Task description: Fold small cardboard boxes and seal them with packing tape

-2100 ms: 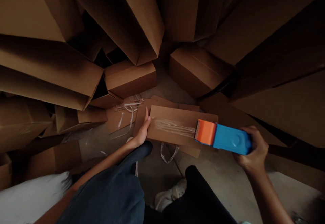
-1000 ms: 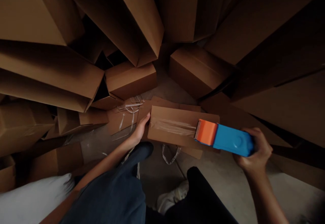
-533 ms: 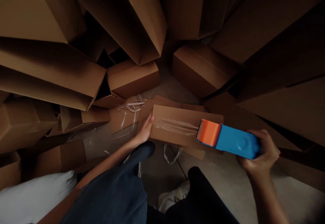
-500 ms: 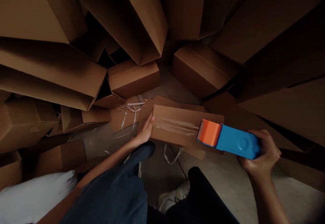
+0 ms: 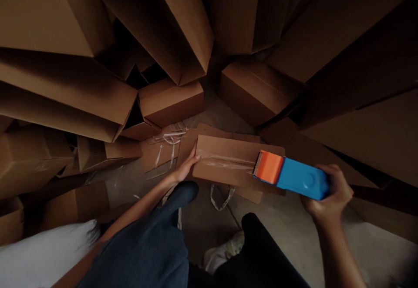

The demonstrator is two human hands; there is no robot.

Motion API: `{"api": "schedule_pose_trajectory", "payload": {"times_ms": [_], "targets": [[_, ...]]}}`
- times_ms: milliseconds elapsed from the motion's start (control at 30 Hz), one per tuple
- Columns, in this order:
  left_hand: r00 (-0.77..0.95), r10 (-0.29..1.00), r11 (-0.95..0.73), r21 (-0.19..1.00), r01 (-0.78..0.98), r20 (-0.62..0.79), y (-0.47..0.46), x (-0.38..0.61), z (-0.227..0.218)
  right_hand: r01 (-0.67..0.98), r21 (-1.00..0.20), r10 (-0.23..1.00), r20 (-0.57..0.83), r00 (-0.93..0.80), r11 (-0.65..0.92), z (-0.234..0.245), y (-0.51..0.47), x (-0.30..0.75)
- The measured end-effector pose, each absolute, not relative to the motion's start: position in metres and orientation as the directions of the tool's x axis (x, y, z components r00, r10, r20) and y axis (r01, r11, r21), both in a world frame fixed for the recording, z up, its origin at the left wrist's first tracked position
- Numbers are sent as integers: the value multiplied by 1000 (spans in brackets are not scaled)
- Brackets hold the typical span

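Observation:
A long, narrow cardboard box (image 5: pixel 228 143) lies in front of me with its broad face up. My left hand (image 5: pixel 187 167) grips its left end, the thumb on the near side and the fingers partly hidden behind the edge. In my right hand (image 5: pixel 333 194) is a blue and orange tape dispenser (image 5: pixel 302 177), held by its far right end. Its toothed edge faces left, over the right half of the box. Clear tape (image 5: pixel 222 159) runs along the middle of the box from near my left hand to the dispenser.
Tall cardboard boxes (image 5: pixel 178 22) stand closely around the far side, with smaller boxes (image 5: pixel 173 101) among them. Flattened cardboard (image 5: pixel 153 156) and tape scraps (image 5: pixel 172 139) lie on the floor to the left. A white sack (image 5: pixel 48 253) is at the lower left, near my knees.
My right hand and the dispenser appear slightly farther left and higher, while the view has also shifted a little. The tape's glints look different. My left hand keeps its place on the box.

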State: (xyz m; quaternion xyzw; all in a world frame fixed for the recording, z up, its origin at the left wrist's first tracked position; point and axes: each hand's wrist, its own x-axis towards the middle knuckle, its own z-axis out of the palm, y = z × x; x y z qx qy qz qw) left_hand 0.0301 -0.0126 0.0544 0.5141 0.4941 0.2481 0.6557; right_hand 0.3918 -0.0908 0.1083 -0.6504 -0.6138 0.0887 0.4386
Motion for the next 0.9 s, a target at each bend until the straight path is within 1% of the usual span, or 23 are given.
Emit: {"api": "schedule_pose_trajectory", "payload": {"times_ms": [133,300,433,600,767,833,900], "targets": [[395,834,355,923,151,-385,-15,31,50,715,-687,881,412,234,132,110,-89,389],[385,854,308,937,167,-349,-15,31,48,712,-692,888,396,234,121,112,-89,388],[390,852,306,937,170,-349,-15,32,50,709,-696,887,393,241,116,112,-90,389],[401,832,353,923,151,-383,-16,30,54,710,-694,884,400,242,120,112,-89,388],[444,805,430,902,21,-394,-15,32,59,713,-683,870,439,227,159,110,-88,389],[433,809,439,898,3,-397,-14,36,62,711,-685,871,437,226,159,110,-88,390],[390,829,425,905,28,-402,-13,41,67,710,-686,871,437,225,160,109,-89,390]]}}
